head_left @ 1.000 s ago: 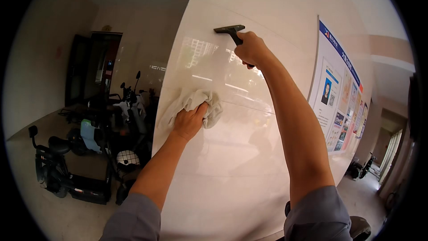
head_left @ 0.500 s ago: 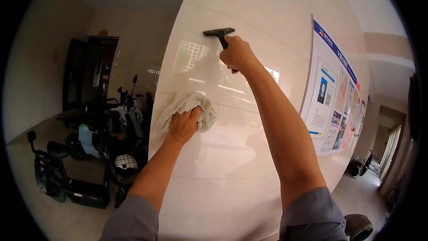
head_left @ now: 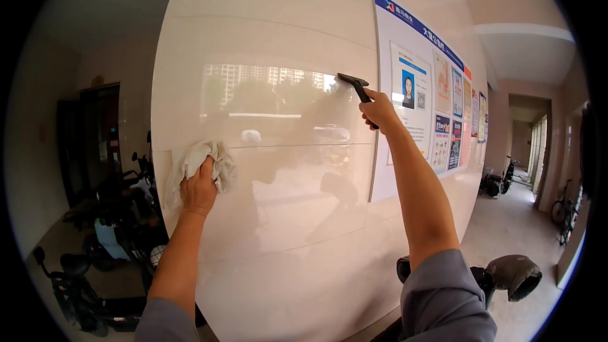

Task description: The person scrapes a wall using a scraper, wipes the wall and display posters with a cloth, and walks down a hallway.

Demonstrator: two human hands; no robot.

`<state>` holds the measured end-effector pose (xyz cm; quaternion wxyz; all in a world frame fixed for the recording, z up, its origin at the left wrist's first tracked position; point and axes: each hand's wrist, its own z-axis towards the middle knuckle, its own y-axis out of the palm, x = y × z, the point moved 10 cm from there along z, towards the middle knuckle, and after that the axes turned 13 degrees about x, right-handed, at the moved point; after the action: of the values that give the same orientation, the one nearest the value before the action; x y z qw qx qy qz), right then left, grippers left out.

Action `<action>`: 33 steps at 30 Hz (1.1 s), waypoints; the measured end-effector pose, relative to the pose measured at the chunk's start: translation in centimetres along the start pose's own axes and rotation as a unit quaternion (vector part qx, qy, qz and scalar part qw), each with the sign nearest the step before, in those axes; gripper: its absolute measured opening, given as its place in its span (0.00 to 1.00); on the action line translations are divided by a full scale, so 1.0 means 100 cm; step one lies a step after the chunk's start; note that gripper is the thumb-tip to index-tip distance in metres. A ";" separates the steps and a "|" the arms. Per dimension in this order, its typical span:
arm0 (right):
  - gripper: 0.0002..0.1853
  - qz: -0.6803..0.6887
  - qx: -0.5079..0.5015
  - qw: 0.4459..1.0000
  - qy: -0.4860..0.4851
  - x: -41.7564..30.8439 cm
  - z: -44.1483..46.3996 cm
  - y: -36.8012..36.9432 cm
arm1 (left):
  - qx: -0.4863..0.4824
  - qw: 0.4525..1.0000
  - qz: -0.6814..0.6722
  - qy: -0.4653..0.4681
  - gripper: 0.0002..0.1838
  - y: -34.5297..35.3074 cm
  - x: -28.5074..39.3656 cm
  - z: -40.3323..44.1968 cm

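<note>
A crumpled pale cloth (head_left: 223, 166) is pressed against the glossy tiled wall (head_left: 285, 215) under my left hand (head_left: 199, 189), whose fingers are closed on it. Higher up and to the right, my right hand (head_left: 380, 113) grips the handle of a black squeegee (head_left: 356, 83). The squeegee's blade end is at the wall, just left of the notice board (head_left: 385, 44). Whether the whole blade touches the tile I cannot tell.
Electric scooters (head_left: 117, 237) stand in the dim space at left. A dark padded handlebar cover (head_left: 516, 277) is close by my right elbow. Along the corridor (head_left: 506, 228) at right are a parked two-wheeler (head_left: 503, 180) and a bicycle (head_left: 563, 209).
My right hand has carried the squeegee to the right across the wall, up to the notice board. My left hand stays on the cloth near the wall's left edge. The view has turned right.
</note>
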<state>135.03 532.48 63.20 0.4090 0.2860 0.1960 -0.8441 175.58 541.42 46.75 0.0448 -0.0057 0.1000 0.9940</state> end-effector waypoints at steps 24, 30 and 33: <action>0.27 -0.036 -0.028 0.996 -0.075 0.002 0.028 -0.026 | -0.049 0.998 0.008 -0.032 0.34 0.018 -0.023 -0.015; 0.29 0.009 0.003 0.997 -0.074 -0.038 0.084 -0.022 | -0.050 0.998 0.020 -0.020 0.33 0.015 -0.021 -0.017; 0.29 0.020 0.006 0.994 -0.106 -0.034 0.087 -0.021 | -0.059 0.998 0.020 -0.029 0.33 0.017 -0.022 -0.020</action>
<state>132.29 530.76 72.22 0.4423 0.2011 0.1410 -0.8626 177.65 539.19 45.13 0.0272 0.0228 0.0399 0.9986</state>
